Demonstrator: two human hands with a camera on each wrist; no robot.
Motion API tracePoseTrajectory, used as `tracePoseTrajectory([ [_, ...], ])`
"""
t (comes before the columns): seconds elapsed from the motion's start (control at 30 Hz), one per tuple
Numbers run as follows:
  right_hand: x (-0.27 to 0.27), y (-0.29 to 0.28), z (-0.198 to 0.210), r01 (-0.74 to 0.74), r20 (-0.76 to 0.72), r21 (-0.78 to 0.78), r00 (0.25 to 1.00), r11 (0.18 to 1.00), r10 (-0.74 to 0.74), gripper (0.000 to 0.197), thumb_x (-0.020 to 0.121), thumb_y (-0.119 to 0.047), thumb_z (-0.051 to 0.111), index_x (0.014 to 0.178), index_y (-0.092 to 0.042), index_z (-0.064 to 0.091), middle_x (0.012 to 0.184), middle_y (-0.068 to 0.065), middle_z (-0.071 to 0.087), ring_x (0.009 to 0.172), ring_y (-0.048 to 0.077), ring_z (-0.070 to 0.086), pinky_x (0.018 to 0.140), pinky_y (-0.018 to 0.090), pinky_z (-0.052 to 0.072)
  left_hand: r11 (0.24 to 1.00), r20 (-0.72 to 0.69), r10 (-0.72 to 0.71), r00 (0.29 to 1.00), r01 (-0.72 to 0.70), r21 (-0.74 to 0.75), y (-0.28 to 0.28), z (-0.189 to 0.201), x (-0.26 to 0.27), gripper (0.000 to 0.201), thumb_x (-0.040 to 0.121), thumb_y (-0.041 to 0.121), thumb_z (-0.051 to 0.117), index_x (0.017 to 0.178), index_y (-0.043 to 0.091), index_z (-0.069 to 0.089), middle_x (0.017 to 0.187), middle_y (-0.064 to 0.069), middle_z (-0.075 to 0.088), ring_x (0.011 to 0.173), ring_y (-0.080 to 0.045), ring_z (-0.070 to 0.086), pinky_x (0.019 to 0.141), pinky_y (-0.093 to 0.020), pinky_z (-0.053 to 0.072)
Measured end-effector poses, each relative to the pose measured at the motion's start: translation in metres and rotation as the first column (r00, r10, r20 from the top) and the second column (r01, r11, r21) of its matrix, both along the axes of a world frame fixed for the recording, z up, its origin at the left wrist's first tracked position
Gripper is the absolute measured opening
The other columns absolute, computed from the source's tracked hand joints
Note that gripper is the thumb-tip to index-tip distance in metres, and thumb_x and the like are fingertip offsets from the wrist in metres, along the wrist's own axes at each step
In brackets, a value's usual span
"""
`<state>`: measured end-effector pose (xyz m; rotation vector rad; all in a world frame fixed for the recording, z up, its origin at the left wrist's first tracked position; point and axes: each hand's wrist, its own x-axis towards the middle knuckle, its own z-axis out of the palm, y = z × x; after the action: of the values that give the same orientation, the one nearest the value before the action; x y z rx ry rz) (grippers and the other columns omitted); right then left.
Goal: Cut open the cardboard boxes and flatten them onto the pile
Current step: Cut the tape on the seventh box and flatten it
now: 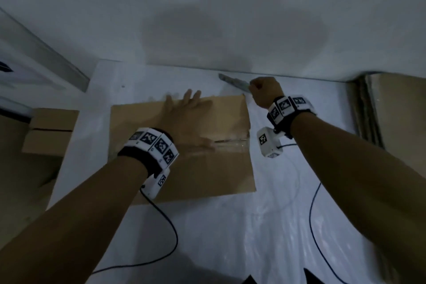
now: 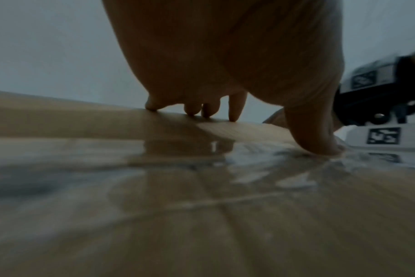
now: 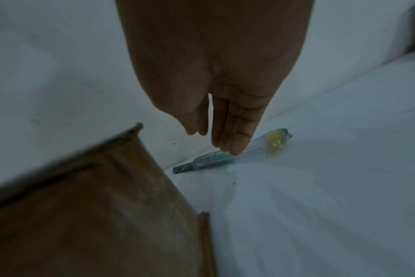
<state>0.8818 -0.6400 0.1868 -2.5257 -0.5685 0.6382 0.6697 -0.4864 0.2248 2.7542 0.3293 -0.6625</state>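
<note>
Your left hand [image 1: 184, 120] lay flat on the brown cardboard box [image 1: 202, 168], fingers straight and spread, palm pressing down near the strip of clear glossy tape [image 1: 230, 143] that ran along the box's middle seam. The left wrist view showed your fingertips [image 2: 233, 114] touching the far edge of the top face and your thumb [image 2: 318, 146] planted on the tape. The box sat on the white table [image 1: 265, 237], close to the pale wall [image 1: 207, 18].

Your right hand [image 1: 265, 92] was just past the box's far right corner, over the utility knife with a clear plastic handle and yellow end [image 3: 239, 157]. The knife lay on the table along the wall's foot, blade extended and pointing toward the box. In the right wrist view your fingers [image 3: 235, 138] were straight and together, their tips meeting the handle without curling round it.

Two more brown cardboard boxes [image 1: 50, 131] stood stacked at the left. A pile of flattened cardboard sheets [image 1: 396, 110] leaned at the far right.
</note>
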Motion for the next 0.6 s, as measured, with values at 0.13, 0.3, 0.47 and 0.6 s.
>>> tracePoseTrajectory([
  [0.13,0.023,0.013,-0.022,-0.182,-0.003,-0.168,0.983,0.969,0.184,0.049,0.092,-0.02,0.059,0.14,-0.018,0.048,0.139,0.011,0.052,0.122,0.03,0.053,0.099,0.033,0.045,0.999,-0.005,-0.049,0.999,0.049,0.022,-0.013,-0.01,0.034,0.123,0.06,0.092,0.045,0.153,0.033,-0.01,0.161,0.003,-0.016,0.147,-0.018,-0.018,0.115,-0.06,-0.012],
  [0.3,0.022,0.015,-0.035,-0.267,0.048,-0.319,0.954,0.909,0.297,0.055,0.087,-0.013,0.061,0.139,-0.018,0.043,0.131,0.013,0.047,0.118,0.032,0.048,0.094,0.044,0.046,0.998,-0.037,-0.044,0.998,0.042,-0.047,-0.008,-0.013,0.052,0.126,0.061,0.086,0.058,0.153,0.032,-0.007,0.161,0.008,-0.015,0.147,-0.012,-0.018,0.118,-0.051,-0.011],
  [0.47,0.019,-0.001,-0.031,-0.211,-0.03,-0.297,0.977,0.931,0.212,0.056,0.088,-0.011,0.054,0.141,-0.017,0.038,0.134,0.011,0.048,0.118,0.03,0.051,0.097,0.043,0.044,0.994,-0.051,-0.035,0.998,0.03,-0.11,-0.002,-0.016,0.055,0.129,0.057,0.086,0.062,0.153,0.033,-0.005,0.161,0.009,-0.013,0.147,-0.01,-0.017,0.119,-0.049,-0.007],
  [0.6,0.014,-0.011,-0.003,0.004,-0.061,-0.023,0.998,1.0,-0.005,0.034,0.098,-0.019,0.045,0.13,-0.009,0.051,0.124,0.016,0.06,0.107,0.031,0.06,0.084,0.031,0.049,0.985,-0.067,-0.023,0.997,0.011,-0.172,-0.001,-0.007,0.05,0.133,0.058,0.08,0.068,0.154,0.025,-0.005,0.161,0.003,-0.017,0.147,-0.013,-0.017,0.118,-0.044,-0.007],
])
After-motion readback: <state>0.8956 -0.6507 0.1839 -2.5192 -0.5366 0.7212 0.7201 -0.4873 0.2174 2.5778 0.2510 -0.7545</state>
